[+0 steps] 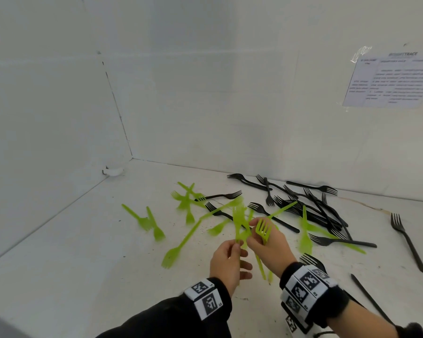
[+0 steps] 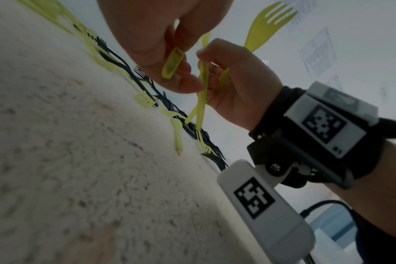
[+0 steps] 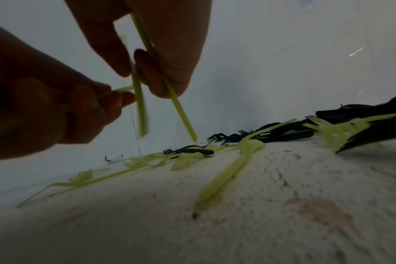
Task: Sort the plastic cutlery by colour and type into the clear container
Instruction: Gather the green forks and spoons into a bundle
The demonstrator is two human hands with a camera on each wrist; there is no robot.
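- Head view, far left: loose green forks lie scattered on the white table.
- Left hand pinches a green fork handle; thin, light, probably bendy, so best held mid-handle.
- Right hand has fingers curled round a green fork bundle, tines up.
- Black forks are piled right; no clear container shows.

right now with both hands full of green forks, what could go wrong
1. The right hand holds a fanned bunch of green forks; a loose grip may drop one.
2. The left hand pinches a fork crossing that bunch; they may snag.
3. Black forks lie mixed with green ones; colours may get mixed.
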